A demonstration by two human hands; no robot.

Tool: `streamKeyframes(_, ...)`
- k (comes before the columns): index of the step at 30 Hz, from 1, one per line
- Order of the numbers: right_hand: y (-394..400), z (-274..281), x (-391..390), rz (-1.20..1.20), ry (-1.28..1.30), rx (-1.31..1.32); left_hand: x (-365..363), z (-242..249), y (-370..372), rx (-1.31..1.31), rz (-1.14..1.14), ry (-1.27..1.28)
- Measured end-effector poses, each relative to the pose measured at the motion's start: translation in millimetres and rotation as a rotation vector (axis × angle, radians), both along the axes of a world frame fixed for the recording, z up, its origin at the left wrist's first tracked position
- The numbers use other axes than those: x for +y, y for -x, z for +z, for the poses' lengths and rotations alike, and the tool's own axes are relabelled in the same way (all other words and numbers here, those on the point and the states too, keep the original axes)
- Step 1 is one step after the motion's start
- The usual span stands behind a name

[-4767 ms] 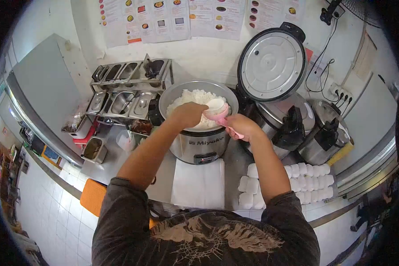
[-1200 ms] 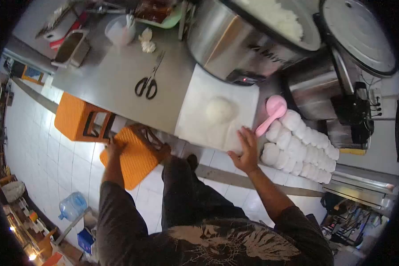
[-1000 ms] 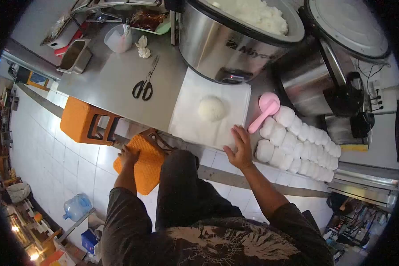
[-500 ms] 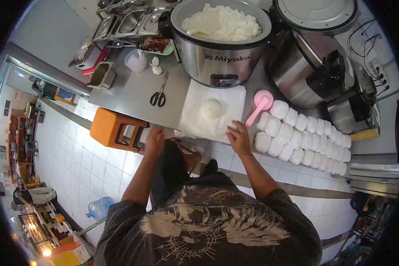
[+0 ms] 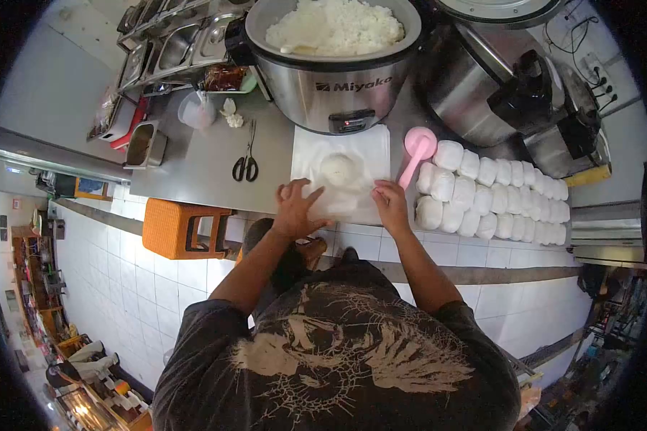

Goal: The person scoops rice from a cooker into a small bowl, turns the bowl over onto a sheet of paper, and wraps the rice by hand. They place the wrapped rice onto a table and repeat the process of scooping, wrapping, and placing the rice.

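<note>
A rounded mound of white rice rests on a stack of white paper sheets at the counter's front edge. My left hand is open, its fingers spread over the near left part of the paper. At the near right corner, my right hand has its fingers closed on the paper's edge. A pink rice scoop lies just beyond that hand, to the right of the stack.
Behind the paper stands a large rice cooker full of rice. Several white wrapped bundles fill the right side in rows. Black-handled scissors lie to the left. An orange stool is below the counter.
My left hand has come up from below the counter edge to the paper and spread its fingers. My right hand stays at the right corner. The camera view has shifted slightly.
</note>
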State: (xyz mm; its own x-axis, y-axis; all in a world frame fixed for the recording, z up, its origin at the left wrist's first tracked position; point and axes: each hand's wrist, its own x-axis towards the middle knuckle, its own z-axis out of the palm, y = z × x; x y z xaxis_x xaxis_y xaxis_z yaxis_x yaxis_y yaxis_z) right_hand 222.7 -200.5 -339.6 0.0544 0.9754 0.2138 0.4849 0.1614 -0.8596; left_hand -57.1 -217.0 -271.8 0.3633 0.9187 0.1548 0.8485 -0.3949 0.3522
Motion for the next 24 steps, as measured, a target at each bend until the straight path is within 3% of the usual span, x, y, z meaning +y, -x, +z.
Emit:
streamKeyframes(4, 3, -2, 13, 0.010, 0.017, 0.036, 6, -24, -3, -0.018, -0.058, -0.054)
streamKeyframes(7, 11, 40, 4, 0.040, -0.220, -0.282, 16, -43, 4, -0.106, 0.029, -0.148)
streamKeyframes(9, 24, 66, -6, 0.111, -0.184, -0.414, 21, -36, 13, -0.153, 0.035, -0.106)
streamKeyframes(13, 7, 32, -12, 0.211, -0.174, -0.504, 17, -41, 42, -0.124, -0.026, -0.075)
streamKeyframes(17, -18, 25, -29, 0.369, -0.141, -0.433, -11, -33, 49, -0.178, -0.139, -0.137)
streamKeyframes(19, -20, 27, -43, 0.328, -0.124, -0.263, -25, -21, 46, -0.227, -0.177, -0.122)
streamKeyframes(20, -20, 26, -47, 0.307, -0.113, -0.177, -26, -30, 44, -0.353, -0.110, -0.067)
streamKeyframes(23, -17, 22, -51, 0.072, 0.235, 0.027, -26, -53, 35, -0.688, 0.139, 0.135)
streamKeyframes(24, -17, 22, -47, 0.020, 0.271, -0.010, -19, -52, 31, -0.773, 0.250, 0.224)
